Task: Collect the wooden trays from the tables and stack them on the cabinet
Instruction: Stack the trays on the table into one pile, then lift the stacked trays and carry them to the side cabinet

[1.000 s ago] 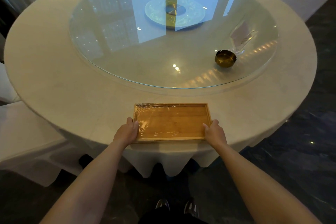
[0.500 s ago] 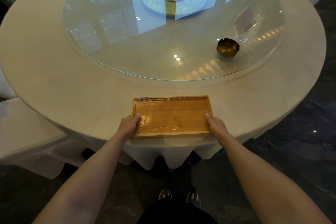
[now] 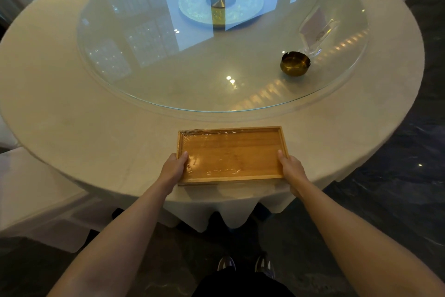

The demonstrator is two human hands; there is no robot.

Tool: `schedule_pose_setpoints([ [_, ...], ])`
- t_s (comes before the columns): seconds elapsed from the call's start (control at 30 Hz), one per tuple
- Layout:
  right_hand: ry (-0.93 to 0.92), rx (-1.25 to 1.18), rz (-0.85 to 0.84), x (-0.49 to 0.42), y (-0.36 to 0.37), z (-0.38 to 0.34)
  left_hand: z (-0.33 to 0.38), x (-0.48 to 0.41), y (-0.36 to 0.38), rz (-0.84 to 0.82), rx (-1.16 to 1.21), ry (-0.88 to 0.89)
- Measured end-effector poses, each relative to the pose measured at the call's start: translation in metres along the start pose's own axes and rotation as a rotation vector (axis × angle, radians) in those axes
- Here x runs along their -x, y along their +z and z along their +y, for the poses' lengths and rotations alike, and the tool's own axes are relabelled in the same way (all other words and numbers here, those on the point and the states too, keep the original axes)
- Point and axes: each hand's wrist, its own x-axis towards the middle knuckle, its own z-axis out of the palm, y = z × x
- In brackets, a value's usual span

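Observation:
A rectangular wooden tray (image 3: 232, 154) wrapped in clear film lies at the near edge of a round table (image 3: 72, 113) covered with a cream cloth. My left hand (image 3: 174, 169) grips the tray's left end, thumb over the rim. My right hand (image 3: 291, 170) grips the right end the same way. The tray's near edge looks slightly raised off the cloth. No cabinet is in view.
A big glass turntable (image 3: 168, 67) covers the table's middle. On it stand a brass ashtray (image 3: 295, 63) and a clear card holder (image 3: 315, 31) at the right. White-covered chairs (image 3: 36, 200) stand at the left. Dark marble floor (image 3: 397, 188) lies to the right.
My hands have closed tighter on the tray's two ends, thumbs now over the rim. The tray's near edge has come up a little.

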Motion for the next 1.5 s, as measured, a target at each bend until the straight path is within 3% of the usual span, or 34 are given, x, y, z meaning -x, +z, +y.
schedule_pose_setpoints([
  [0.3,-0.021,-0.030,0.155,0.007,-0.055,0.001,0.058,-0.001,0.032,-0.109,-0.113,0.153],
  [0.53,-0.014,-0.161,0.292,0.011,-0.151,-0.005,0.137,0.020,0.108,-0.228,-0.154,0.284],
  [0.87,-0.112,-0.283,0.517,-0.028,-0.368,-0.004,0.282,0.074,0.300,-0.337,-0.214,0.453],
  [1.1,-0.195,-0.339,0.642,-0.060,-0.536,-0.024,0.400,0.113,0.433,-0.327,-0.243,0.577],
  [1.5,-0.228,-0.490,0.711,-0.172,-0.791,-0.075,0.598,0.119,0.652,-0.413,-0.242,0.690],
])
